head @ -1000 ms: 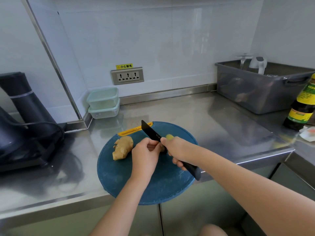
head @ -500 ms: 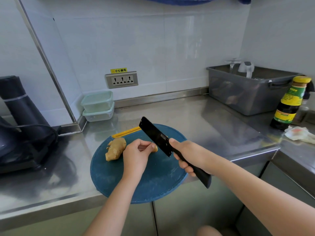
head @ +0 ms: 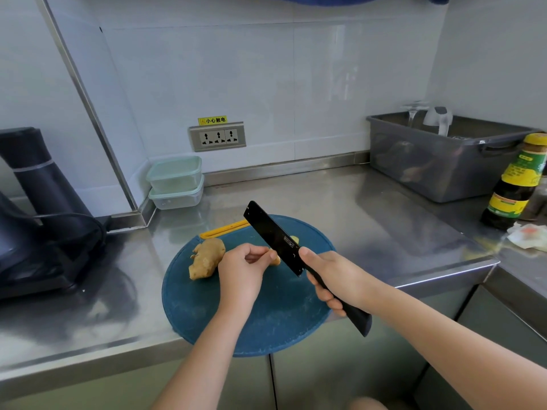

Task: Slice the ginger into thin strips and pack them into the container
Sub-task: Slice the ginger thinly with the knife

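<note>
A round blue cutting board lies on the steel counter, with its near edge overhanging the counter front. A whole ginger root rests on the left part of the board. The left hand is positioned just right of the root, fingers curled and pinching a small ginger piece against the board. The right hand is clamped around the black handle of a knife. The blade is raised clear of the board, angled toward the far left, flat side facing the camera. The blade sits just right of the ginger piece; contact between the two cannot be determined. Two stacked lidded containers stand at the far left corner of the counter, well apart from the board. A grey tub and a sauce bottle occupy the right end of the counter.
</note>
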`<state>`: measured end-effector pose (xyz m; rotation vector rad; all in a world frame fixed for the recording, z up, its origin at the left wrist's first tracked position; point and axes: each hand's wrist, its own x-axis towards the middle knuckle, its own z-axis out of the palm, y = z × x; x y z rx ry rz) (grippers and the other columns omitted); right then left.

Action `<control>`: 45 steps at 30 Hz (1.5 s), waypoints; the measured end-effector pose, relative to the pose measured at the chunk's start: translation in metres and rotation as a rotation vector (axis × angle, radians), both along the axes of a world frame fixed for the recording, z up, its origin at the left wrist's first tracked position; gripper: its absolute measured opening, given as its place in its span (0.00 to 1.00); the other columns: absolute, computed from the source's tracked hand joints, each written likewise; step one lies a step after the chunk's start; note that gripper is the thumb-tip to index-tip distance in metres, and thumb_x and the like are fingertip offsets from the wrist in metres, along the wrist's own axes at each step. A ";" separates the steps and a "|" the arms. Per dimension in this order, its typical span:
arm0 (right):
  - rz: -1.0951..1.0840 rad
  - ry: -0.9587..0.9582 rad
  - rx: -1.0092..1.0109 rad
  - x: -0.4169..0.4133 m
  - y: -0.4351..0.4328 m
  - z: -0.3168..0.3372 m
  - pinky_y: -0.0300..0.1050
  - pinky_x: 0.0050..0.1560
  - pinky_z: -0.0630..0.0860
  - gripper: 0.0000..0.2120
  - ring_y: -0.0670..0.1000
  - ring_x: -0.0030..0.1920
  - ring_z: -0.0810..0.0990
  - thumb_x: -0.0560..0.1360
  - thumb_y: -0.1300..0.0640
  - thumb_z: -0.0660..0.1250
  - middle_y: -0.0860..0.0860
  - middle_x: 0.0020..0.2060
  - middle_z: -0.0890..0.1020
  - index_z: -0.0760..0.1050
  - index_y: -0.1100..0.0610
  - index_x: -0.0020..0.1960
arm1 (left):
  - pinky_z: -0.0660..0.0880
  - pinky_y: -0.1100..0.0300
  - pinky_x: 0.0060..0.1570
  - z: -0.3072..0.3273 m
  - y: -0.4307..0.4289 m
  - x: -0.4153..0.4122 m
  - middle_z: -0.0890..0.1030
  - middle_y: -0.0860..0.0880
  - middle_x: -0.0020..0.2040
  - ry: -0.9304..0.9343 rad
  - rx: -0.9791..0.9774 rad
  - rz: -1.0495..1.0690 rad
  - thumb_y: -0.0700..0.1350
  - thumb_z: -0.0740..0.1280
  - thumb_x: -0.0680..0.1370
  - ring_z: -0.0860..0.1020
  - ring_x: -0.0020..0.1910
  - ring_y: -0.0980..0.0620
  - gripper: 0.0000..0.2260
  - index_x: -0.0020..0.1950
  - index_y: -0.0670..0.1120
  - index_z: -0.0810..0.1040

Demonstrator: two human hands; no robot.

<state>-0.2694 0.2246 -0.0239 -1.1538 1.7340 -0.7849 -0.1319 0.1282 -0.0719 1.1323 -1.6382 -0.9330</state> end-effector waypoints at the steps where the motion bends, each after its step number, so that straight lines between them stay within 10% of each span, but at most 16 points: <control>1: -0.001 0.004 -0.009 0.001 0.000 -0.001 0.38 0.21 0.63 0.24 0.49 0.21 0.60 0.81 0.39 0.50 0.50 0.22 0.64 0.63 0.57 0.37 | 0.73 0.70 0.41 0.000 0.001 0.000 0.83 0.56 0.36 -0.003 -0.007 0.001 0.42 0.74 0.72 0.80 0.37 0.62 0.05 0.39 0.52 0.81; 45: -0.115 -0.058 0.172 0.020 -0.018 0.014 0.38 0.21 0.64 0.24 0.48 0.19 0.64 0.80 0.38 0.50 0.51 0.23 0.67 0.64 0.56 0.38 | 0.71 0.76 0.37 0.002 0.006 0.001 0.82 0.55 0.36 -0.040 -0.050 0.024 0.41 0.73 0.73 0.79 0.37 0.66 0.01 0.44 0.46 0.83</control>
